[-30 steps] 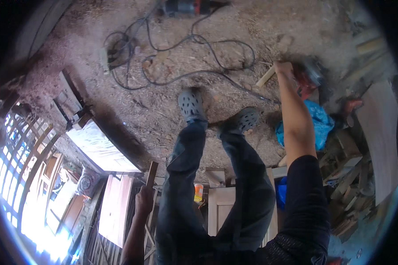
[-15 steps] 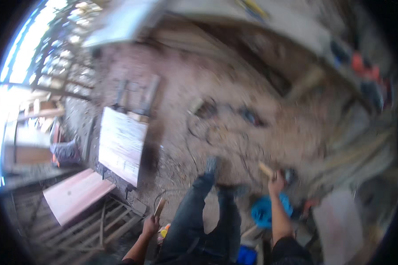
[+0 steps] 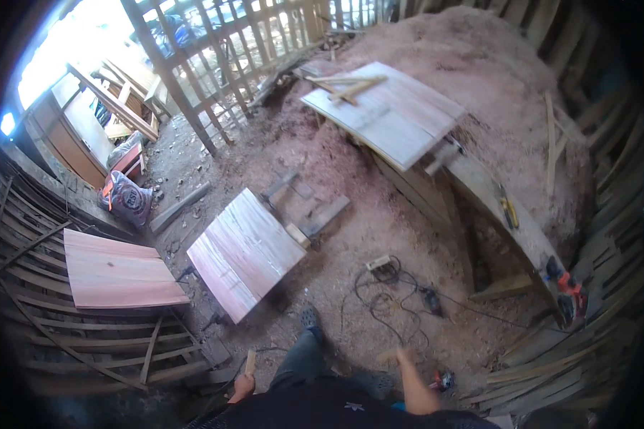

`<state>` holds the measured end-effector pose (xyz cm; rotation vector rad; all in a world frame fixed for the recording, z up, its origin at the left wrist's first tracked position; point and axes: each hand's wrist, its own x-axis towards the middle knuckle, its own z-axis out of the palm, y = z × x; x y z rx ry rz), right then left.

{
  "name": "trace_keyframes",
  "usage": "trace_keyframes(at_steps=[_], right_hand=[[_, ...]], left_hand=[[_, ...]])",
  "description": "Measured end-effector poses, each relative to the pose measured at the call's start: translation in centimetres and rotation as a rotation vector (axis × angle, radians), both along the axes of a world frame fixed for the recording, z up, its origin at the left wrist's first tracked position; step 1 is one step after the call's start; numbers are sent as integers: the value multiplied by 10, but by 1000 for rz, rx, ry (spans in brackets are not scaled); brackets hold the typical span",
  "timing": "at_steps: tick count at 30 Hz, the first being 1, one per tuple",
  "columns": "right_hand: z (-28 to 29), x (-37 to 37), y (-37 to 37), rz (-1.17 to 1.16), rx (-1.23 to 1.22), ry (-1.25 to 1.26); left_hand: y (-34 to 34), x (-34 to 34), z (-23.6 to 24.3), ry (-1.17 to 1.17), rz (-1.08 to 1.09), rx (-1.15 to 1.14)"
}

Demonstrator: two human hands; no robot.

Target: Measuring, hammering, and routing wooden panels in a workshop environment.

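My left hand [image 3: 243,387], low in the view, is closed around a short wooden block [image 3: 250,362] that points up from the fist. My right hand [image 3: 406,356] is closed on another wooden piece [image 3: 387,356], smeared by motion. Ahead and left of my legs, a pale wooden panel [image 3: 247,254] rests low on supports, with clamps [image 3: 187,272] along its near-left edge. Neither hand touches it. A pinkish board [image 3: 125,272] lies farther left against wooden slats.
Cables and a power strip [image 3: 383,266] lie on the dirt floor, near a dark power tool [image 3: 431,300]. A workbench [image 3: 504,196] bears a larger panel [image 3: 390,114] and a red power tool [image 3: 571,292]. A red tool [image 3: 443,380] sits right of my right arm.
My view has swung up and to the right, bringing the workbench panel and slatted fence into sight. My right hand has come nearer my body. Both hands still hold their wooden pieces.
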<state>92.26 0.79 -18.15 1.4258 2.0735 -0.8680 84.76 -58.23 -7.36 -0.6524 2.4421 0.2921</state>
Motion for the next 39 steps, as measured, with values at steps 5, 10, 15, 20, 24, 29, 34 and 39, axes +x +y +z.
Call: trace_keyframes(at_steps=[5, 10, 15, 20, 24, 29, 34, 39], right_hand=[[239, -432, 36, 20, 332, 1114], [454, -538, -42, 111, -10, 1324], [386, -508, -88, 355, -125, 1177], [337, -497, -46, 197, -315, 1089], [343, -520, 38, 717, 90, 996], [355, -531, 104, 696, -128, 643], [352, -525, 143, 370, -246, 650], [314, -516, 157, 169, 119, 1021]], left_hand=[[3, -141, -15, 158, 154, 261], [59, -283, 48, 278, -49, 387], [168, -384, 89, 284, -437, 525], [308, -471, 144, 203, -924, 652], [425, -540, 194, 159, -1287, 542], [536, -604, 243, 141, -1655, 501], [633, -637, 264, 272, -1928, 554], [698, -647, 298, 549, -1963, 872]])
